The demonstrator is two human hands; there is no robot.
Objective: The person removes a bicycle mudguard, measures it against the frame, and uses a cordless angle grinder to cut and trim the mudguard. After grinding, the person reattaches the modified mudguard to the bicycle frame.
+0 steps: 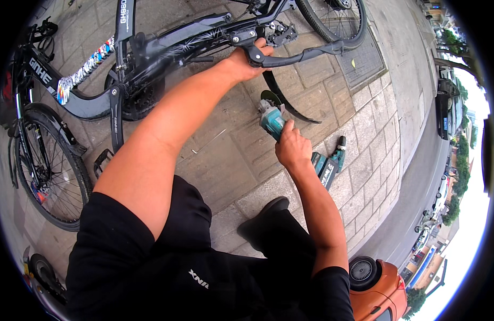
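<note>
Tilted black bicycle [191, 36] and cutting tool, seen through my head camera. I have the left hand [246, 63] curled around a dark metal bar [300, 56] at the bicycle's underside, some fingers hidden behind it. The right hand [294, 145] is closed around a teal angle grinder [272, 121], held above the paving [225, 160]; its disc [269, 98] points toward a curved black strip [286, 101], though I cannot tell whether they touch. Near the right forearm, a teal cordless drill [338, 155] lies on the ground.
</note>
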